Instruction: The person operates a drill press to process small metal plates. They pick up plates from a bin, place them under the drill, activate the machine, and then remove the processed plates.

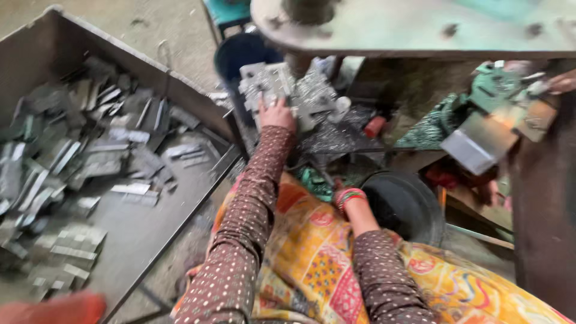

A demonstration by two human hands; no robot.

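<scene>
The left hand (276, 113) lies flat on a grey, notched metal plate stamping (268, 84), its fingers (263, 105) spread narrowly over the plate's lower edge; the plate stands tilted against a heap of similar dull, jagged stampings (315, 99). The right hand is hidden below the wrist, behind the patterned cloth, so whether it holds anything cannot be told; only red and green bangles (350, 195) show on the forearm. Both arms wear brown dotted sleeves (246, 228), and a yellow printed cloth (312, 264) covers the lap. Just beside the right wrist sits a round black rubber-like tub (408, 204). To the left, a large shallow sheet-metal tray (150, 234) with raised rims holds loose flat grey strips (66, 156), with bare room along its near side. Above hangs a worn pale-green machine plate (420, 27) with a thick edge. The floor (174, 36) is rough grey concrete.
</scene>
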